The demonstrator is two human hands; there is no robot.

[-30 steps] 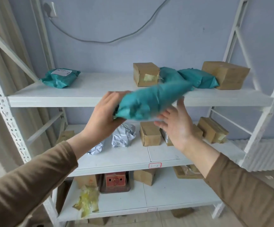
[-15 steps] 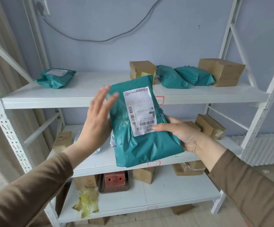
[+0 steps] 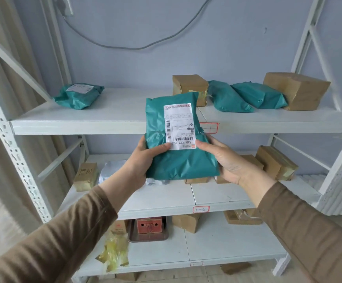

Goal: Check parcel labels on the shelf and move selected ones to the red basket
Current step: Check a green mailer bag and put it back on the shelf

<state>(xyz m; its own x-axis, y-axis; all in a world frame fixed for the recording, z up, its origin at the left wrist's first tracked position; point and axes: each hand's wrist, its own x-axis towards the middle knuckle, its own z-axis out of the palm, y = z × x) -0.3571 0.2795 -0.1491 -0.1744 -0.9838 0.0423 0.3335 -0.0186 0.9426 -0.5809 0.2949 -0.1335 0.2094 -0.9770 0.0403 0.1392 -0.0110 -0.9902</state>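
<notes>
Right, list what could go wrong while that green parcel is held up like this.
1. The label is upside down, so its code may be misread.
2. The left hand and right hand grip only the lower half of the soft green parcel; its top could flop.
3. No red basket is in view, so the drop-off could be fumbled.
</notes>
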